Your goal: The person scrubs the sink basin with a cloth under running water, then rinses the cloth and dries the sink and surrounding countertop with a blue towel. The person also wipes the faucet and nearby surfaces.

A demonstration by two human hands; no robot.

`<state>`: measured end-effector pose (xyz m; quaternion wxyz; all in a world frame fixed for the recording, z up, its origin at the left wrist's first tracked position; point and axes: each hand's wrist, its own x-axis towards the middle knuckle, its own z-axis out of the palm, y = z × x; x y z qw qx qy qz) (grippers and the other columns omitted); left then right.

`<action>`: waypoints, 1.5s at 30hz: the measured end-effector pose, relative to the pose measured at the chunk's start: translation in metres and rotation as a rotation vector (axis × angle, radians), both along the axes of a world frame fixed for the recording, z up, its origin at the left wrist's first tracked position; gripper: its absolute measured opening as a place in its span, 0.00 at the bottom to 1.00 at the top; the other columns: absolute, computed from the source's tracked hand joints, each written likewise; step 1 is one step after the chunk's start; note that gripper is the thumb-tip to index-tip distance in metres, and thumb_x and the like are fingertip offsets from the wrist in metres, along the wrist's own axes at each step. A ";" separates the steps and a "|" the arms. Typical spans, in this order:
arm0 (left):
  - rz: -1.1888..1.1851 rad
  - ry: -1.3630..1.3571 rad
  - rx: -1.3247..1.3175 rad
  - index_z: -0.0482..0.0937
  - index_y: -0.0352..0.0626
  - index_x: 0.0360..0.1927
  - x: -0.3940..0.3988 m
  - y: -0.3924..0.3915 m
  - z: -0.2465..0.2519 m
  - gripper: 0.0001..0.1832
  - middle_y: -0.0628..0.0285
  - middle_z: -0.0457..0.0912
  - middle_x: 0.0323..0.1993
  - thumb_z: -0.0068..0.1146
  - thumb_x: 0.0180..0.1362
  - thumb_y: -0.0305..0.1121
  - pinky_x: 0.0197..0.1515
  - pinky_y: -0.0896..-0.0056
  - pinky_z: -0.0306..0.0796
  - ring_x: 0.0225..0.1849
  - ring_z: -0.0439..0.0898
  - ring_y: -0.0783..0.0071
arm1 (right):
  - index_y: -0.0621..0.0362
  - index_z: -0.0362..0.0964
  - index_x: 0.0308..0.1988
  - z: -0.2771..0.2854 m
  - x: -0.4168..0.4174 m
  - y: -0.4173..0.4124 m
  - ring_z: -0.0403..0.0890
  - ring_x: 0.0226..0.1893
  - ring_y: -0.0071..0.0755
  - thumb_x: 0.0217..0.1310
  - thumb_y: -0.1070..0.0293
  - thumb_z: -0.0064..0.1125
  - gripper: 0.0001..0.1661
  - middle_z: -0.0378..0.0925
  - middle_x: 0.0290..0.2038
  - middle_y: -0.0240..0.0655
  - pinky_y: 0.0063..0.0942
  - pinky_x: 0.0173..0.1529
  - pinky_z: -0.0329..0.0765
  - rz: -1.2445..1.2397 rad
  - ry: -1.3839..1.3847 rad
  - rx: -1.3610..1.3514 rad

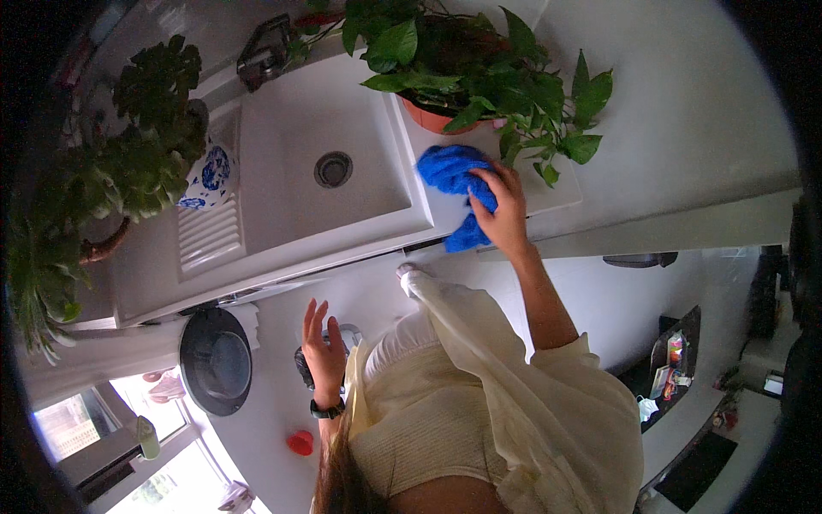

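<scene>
My right hand (505, 209) grips a bunched blue cloth (453, 170) on the white counter strip right of the sink, and part of the cloth hangs at the counter's front edge. Just behind the cloth stands a leafy green plant (462, 70) in an orange-brown pot (433, 119), some leaves trailing over the counter. My left hand (323, 353), with a black band on the wrist, is held in the air before my body. Its fingers are apart and hold nothing. The white sink (289, 186) lies ahead of it, with a round drain (333, 169) in its basin.
A dark faucet (263, 54) rises at the sink's back. Left of the basin are a ribbed washboard (210, 234), a blue-and-white pot (215, 170) and leafy plants (122, 173). A dark round basin (216, 361) is below the counter's left part. A red object (300, 443) is near the window.
</scene>
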<state>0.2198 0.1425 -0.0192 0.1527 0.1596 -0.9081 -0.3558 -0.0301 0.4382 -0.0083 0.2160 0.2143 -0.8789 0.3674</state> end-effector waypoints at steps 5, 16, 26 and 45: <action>-0.052 -0.040 0.018 0.77 0.38 0.53 -0.015 0.006 0.010 0.16 0.47 0.73 0.60 0.54 0.62 0.26 0.53 0.59 0.74 0.56 0.77 0.49 | 0.51 0.73 0.53 -0.013 -0.009 -0.033 0.69 0.56 0.55 0.52 0.60 0.66 0.26 0.70 0.54 0.46 0.53 0.59 0.66 -0.070 0.051 0.350; -0.012 0.050 -0.014 0.77 0.39 0.52 -0.012 0.007 0.021 0.15 0.45 0.72 0.61 0.54 0.61 0.26 0.45 0.62 0.76 0.50 0.80 0.49 | 0.60 0.76 0.46 0.009 -0.009 -0.129 0.81 0.43 0.47 0.54 0.69 0.65 0.18 0.80 0.40 0.44 0.35 0.46 0.77 0.303 -0.161 -0.315; 0.194 0.012 0.001 0.78 0.39 0.52 0.027 -0.013 0.004 0.15 0.45 0.74 0.59 0.55 0.60 0.25 0.49 0.60 0.75 0.51 0.79 0.46 | 0.53 0.72 0.51 -0.015 0.009 -0.077 0.64 0.61 0.54 0.46 0.65 0.68 0.29 0.64 0.59 0.45 0.53 0.64 0.60 0.488 0.000 0.415; 0.487 0.024 0.058 0.78 0.42 0.52 0.063 -0.008 0.013 0.15 0.47 0.73 0.61 0.55 0.60 0.26 0.48 0.59 0.76 0.47 0.81 0.46 | 0.47 0.70 0.59 -0.015 0.055 -0.285 0.69 0.55 0.48 0.47 0.71 0.65 0.35 0.71 0.52 0.39 0.46 0.56 0.70 1.102 0.098 0.308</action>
